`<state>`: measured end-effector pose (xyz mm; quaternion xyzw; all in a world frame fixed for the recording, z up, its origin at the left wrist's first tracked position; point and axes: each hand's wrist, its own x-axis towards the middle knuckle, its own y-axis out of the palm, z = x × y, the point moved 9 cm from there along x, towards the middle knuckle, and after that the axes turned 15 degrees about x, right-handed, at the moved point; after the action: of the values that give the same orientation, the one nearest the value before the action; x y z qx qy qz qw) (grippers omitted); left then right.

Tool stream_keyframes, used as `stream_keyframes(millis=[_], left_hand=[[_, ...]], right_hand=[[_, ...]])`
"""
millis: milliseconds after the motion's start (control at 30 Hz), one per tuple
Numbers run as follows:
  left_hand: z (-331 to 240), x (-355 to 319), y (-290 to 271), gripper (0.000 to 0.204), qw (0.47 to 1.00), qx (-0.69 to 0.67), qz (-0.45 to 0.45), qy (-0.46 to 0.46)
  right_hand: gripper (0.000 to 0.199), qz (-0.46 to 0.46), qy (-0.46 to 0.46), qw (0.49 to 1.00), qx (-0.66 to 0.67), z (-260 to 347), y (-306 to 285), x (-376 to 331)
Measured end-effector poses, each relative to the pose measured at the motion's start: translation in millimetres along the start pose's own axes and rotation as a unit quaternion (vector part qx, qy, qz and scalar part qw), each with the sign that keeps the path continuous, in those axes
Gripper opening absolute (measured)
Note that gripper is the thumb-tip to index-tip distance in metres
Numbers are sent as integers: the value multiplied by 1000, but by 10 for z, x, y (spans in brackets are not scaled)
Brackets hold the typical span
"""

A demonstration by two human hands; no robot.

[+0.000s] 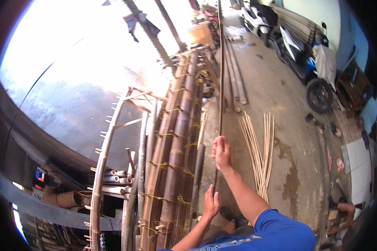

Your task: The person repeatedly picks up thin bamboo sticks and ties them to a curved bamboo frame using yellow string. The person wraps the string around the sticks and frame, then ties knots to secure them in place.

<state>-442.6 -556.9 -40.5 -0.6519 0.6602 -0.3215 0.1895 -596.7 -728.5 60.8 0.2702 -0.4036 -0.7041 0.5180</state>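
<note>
A long, thin, dark bamboo strip [220, 83] runs from between my hands away to the top edge of the view. My right hand [222, 154] is closed on it farther out, with the arm stretched forward. Closer to my body, my left hand [211, 203] grips the near part of the same strip, thumb up. Just left of the strip stands a long row of brown bamboo poles [180, 121], bound with yellow cord. Pale split bamboo sticks [262, 157] lie fanned on the floor, right of my right hand.
A curved bamboo frame with pegs [106, 150] stands left of the bound poles, near stacked bamboo tubes [117, 180]. Whole bamboo poles [235, 75] lie on the concrete floor ahead. Motorbikes [295, 52] are parked along the right wall. What looks like another person's limb [345, 215] shows lower right.
</note>
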Motion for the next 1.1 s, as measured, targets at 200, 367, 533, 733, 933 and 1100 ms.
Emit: stream_keyframes(millis=[200,367,533,733,933,1100], left_hand=[[-67,-251,-1835,31,972,32,-3,-233],[126,-726,-2990,31,935,159,-93,-303],[721,-920,-3544,41,871,306,8,-384],[1307,-624,-3391,32,757,419,36,-501],[398,2353,-2530,30,886,368,-107,-260],[-472,4850,-1371,40,960,231,-73,-138]], right_hand=[[26,-6,197,976,91,-1034,1212,-261],[20,60,278,959,-16,-2111,1308,-982],[40,218,510,809,-194,-2421,976,-1466],[40,401,517,688,-313,-1914,107,-557],[37,389,401,717,-417,-1225,-812,1348],[34,339,373,756,-418,-360,-830,3002]])
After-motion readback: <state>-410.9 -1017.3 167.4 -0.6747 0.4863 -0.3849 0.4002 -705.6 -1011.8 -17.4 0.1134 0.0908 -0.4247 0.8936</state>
